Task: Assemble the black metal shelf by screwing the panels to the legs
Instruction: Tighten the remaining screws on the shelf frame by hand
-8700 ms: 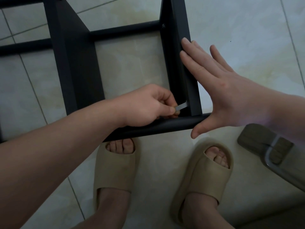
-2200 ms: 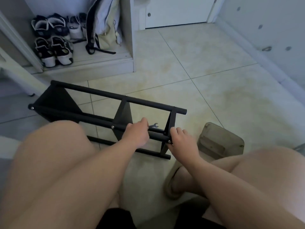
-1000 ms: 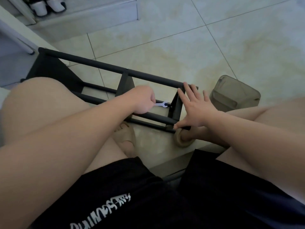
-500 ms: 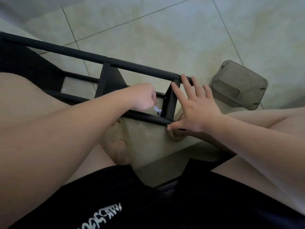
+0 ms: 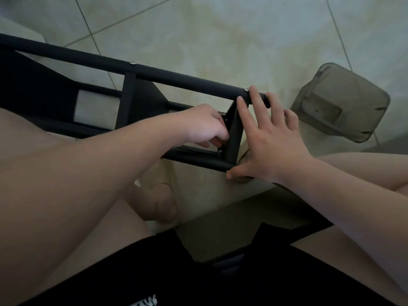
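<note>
one plastic bin (image 5: 344,100) sits near the shelf (image 5: 187,80); right hand (image 5: 271,146) flat on its end panel (image 5: 234,133), left hand (image 5: 198,124) curled, hold hidden.

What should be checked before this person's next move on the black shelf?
1. Right hand flat against the end panel, bracing it: ok.
2. Left hand at the panel's inner corner, beside the lower screw: ok.
3. Tool seated on that screw: cannot tell, curled fingers hide it.
4. Upper screw in place on the upper leg: ok.
5. Shelf lying on the floor tiles: ok.
</note>
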